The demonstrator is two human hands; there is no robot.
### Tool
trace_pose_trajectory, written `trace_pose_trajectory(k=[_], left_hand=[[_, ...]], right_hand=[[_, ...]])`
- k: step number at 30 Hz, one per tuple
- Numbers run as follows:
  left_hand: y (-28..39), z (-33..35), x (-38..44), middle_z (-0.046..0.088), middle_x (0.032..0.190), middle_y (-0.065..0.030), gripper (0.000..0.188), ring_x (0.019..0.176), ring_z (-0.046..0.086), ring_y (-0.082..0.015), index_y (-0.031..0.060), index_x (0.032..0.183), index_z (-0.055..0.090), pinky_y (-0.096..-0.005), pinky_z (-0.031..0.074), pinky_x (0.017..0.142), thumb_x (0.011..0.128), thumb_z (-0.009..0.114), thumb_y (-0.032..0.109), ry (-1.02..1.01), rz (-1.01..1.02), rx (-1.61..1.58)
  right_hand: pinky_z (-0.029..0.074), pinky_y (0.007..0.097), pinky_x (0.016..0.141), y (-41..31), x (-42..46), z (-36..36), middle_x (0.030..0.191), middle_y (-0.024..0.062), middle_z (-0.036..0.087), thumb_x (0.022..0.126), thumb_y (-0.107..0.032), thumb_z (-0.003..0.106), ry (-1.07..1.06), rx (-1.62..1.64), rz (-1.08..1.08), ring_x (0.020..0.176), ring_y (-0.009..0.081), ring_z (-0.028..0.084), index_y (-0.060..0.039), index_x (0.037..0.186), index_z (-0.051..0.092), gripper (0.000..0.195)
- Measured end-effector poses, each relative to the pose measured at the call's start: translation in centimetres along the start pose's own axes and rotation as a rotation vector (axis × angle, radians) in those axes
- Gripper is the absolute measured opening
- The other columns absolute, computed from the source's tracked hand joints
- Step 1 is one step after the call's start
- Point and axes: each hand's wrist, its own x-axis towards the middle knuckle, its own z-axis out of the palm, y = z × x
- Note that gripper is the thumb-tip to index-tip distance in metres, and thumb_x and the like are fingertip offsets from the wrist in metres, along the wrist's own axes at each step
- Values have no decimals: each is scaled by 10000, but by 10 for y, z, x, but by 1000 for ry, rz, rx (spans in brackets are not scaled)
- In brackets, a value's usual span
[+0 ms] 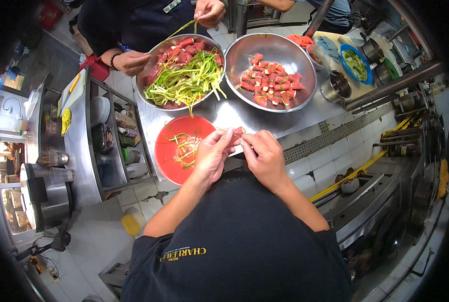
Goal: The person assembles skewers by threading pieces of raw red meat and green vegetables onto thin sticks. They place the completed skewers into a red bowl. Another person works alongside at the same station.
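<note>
Close to my chest, my left hand [216,153] and my right hand [263,153] meet around a small red meat roll [238,133]. Fingers hide much of the roll; a thin green strand shows at it. Just left of my left hand, a red plastic bowl [163,151] holds loose green scraps. Beyond it stands a steel bowl [139,94] of raw red meat rolls [184,53] under a heap of long green strips [188,81]. The steel bowl [243,49] to its right contains many short red rolls [271,83] tied with green strands, pale at their cut ends.
Across the steel table [228,109], another person's hands [132,62] stretch a green strip over the left bowl. At right are a steel pot [335,87], a blue basket of greens [356,64] and a metal rail [394,85]. A shelf unit [96,147] stands left.
</note>
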Motion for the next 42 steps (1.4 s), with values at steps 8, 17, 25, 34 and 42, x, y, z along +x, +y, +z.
trace_pose_trajectory(k=[8, 17, 25, 34, 42], left_hand=[[6, 8, 1, 747, 1074, -92, 224, 797, 629, -77, 45, 1037, 659, -206, 483, 684, 1032, 658, 269, 25, 79, 32], [13, 16, -25, 756, 905, -35, 203, 844, 650, -66, 2, 1004, 765, -240, 508, 746, 998, 702, 194, -257, 95, 890], [-13, 15, -18, 733, 974, -66, 290, 875, 682, -119, -39, 1076, 739, -271, 559, 791, 1061, 606, 218, -132, 62, 661], [-25, 2, -10, 684, 1161, -102, 254, 1012, 684, -164, -41, 1231, 639, -307, 567, 922, 1011, 659, 85, -179, 64, 430], [-14, 17, -18, 689, 1120, -93, 241, 997, 682, -141, -16, 1212, 618, -288, 570, 897, 983, 679, 30, -182, 41, 349]], right_hand=[[503, 362, 700, 11, -22, -22, 854, 135, 651, 917, -72, 698, -185, 234, 349, 754, 271, 641, 17, 966, 714, 103], [525, 342, 700, 39, -12, -39, 867, 106, 687, 917, -98, 703, -404, 342, 268, 766, 204, 661, 17, 931, 708, 116], [519, 484, 825, 18, -23, -30, 869, 192, 641, 895, -112, 663, -260, 117, 142, 888, 394, 644, 6, 886, 695, 123], [531, 435, 817, 23, -18, -36, 907, 156, 660, 862, -39, 689, -181, 188, 111, 894, 353, 649, 9, 993, 722, 143], [544, 402, 808, 25, -9, -41, 952, 143, 696, 857, -22, 710, -156, 278, -27, 907, 320, 677, 12, 1048, 728, 195]])
